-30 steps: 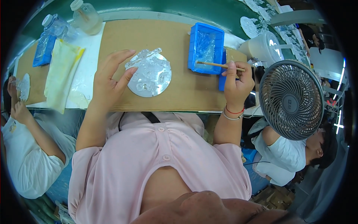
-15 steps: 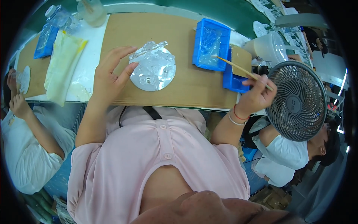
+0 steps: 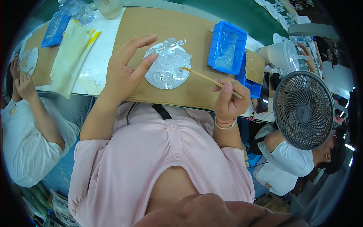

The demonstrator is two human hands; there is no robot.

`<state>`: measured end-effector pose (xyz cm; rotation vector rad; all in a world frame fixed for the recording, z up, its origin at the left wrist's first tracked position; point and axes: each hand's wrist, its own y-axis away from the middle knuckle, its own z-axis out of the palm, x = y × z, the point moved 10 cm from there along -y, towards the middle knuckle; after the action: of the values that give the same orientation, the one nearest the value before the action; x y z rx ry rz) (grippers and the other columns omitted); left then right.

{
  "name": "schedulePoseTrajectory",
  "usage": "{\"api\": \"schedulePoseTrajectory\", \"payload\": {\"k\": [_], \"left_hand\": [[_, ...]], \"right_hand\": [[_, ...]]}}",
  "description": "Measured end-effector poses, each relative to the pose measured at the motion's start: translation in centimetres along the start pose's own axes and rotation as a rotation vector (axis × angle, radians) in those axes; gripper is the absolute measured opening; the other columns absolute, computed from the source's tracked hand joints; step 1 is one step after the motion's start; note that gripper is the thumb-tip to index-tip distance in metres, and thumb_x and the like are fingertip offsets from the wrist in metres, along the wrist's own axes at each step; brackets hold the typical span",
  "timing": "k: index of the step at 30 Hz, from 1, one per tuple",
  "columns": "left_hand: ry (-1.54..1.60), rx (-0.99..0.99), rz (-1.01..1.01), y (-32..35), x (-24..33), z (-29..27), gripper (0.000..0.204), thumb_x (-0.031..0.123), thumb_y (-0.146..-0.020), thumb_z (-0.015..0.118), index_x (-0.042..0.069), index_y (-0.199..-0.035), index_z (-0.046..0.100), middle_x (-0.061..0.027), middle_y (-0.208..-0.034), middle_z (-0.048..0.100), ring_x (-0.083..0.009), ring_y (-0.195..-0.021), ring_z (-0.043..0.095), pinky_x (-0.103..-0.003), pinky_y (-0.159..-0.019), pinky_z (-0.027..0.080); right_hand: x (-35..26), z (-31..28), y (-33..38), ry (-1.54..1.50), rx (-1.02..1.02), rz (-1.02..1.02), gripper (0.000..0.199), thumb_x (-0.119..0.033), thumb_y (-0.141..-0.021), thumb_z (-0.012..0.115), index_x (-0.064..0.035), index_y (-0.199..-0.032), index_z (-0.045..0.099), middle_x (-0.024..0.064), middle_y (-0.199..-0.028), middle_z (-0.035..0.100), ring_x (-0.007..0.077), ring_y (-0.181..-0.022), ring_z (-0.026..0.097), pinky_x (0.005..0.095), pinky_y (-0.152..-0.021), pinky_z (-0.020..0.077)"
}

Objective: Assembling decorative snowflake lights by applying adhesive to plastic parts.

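Gripping a thin wooden stick [image 3: 211, 80] between thumb and curled fingers, the right hand [image 3: 228, 103] sits right of centre in the frame, closed tight on the stick's lower end. The stick slants up and to the left, and its tip rests on the right edge of a round silvery disc [image 3: 167, 66] covered with small clear plastic pieces. A red and a pale band circle the right wrist just below the hand.

At centre left, the left hand [image 3: 123, 72] is open, fingers spread and apart; the thumb and a fingertip touch the disc's left rim, while the other fingers arch above it without holding anything. The disc lies flat on a brown cardboard sheet [image 3: 128, 30] that covers the middle of the worktable in the upper part of the frame.

Just right of the disc, a blue rectangular plastic tray [image 3: 227, 47] holding clear wrapped pieces stands on the cardboard, with a second blue tray [image 3: 249, 85] partly under it. Left of the cardboard lies a pale yellow folded cloth [image 3: 72, 56] on a white surface, and a flat blue packet [image 3: 55, 30] sits at the upper left. A clear plastic bottle [image 3: 81, 9] stands at the top edge.

A grey round table fan [image 3: 304, 109] fills the right side, with a white plastic jug [image 3: 281, 55] above it. Another person in a white shirt [image 3: 26, 143] sits at the far left, hands raised to the table, and a further person in white [image 3: 291, 166] is at the lower right below the fan.
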<state>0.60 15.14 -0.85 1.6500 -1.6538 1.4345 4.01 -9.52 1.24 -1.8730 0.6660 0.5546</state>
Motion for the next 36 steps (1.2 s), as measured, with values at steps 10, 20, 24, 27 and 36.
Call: {"api": "schedulePoseTrajectory", "payload": {"k": [10,20,24,27,36], "left_hand": [[-0.218,0.040,0.284,-2.1,3.6,0.6,0.031,0.007,-0.080,0.070,0.006,-0.111,0.065,-0.0102,-0.109,0.066,-0.0271,-0.103,0.062,-0.034,-0.088,0.048],[-0.327,0.084,0.385,-2.2,3.8,1.8,0.020,0.005,-0.081,0.069,0.009,-0.100,0.069,-0.0078,-0.094,0.070,-0.0247,-0.093,0.067,-0.040,-0.092,0.050],[-0.308,0.111,0.403,-2.3,3.7,1.8,0.014,0.009,-0.081,0.068,0.007,-0.095,0.068,-0.0061,-0.086,0.069,-0.0222,-0.085,0.066,-0.040,-0.092,0.049],[-0.290,0.106,0.402,-2.2,3.6,1.8,0.014,0.008,-0.081,0.069,0.007,-0.095,0.068,-0.0057,-0.084,0.068,-0.0222,-0.083,0.065,-0.040,-0.092,0.049],[-0.286,0.092,0.377,-2.2,3.7,1.8,0.015,0.003,-0.080,0.069,0.006,-0.095,0.070,-0.0059,-0.086,0.070,-0.0209,-0.083,0.068,-0.041,-0.091,0.051]], "right_hand": [[-0.6,3.7,-0.7,0.190,-0.138,-0.139,0.006,-0.001,-0.091,0.056,0.0006,-0.090,0.050,0.0121,-0.071,0.066,0.0146,-0.055,0.062,0.0232,-0.050,0.0465],[-1.3,4.3,-1.4,0.202,-0.171,-0.171,0.007,-0.001,-0.091,0.057,0.0003,-0.088,0.051,0.0120,-0.071,0.065,0.0157,-0.055,0.063,0.0244,-0.049,0.0468],[-1.5,5.0,-1.1,0.180,-0.239,-0.139,0.006,-0.002,-0.092,0.057,0.0001,-0.089,0.051,0.0117,-0.072,0.066,0.0152,-0.055,0.063,0.0240,-0.050,0.0473],[-0.8,5.0,-0.9,0.175,-0.258,-0.064,0.006,-0.004,-0.093,0.055,0.0005,-0.092,0.051,0.0119,-0.074,0.066,0.0150,-0.056,0.064,0.0236,-0.052,0.0479],[1.8,4.5,1.0,-0.067,-0.165,0.094,0.011,-0.009,-0.097,0.051,0.0015,-0.097,0.047,0.0151,-0.081,0.065,0.0170,-0.061,0.065,0.0244,-0.055,0.0508]]}}
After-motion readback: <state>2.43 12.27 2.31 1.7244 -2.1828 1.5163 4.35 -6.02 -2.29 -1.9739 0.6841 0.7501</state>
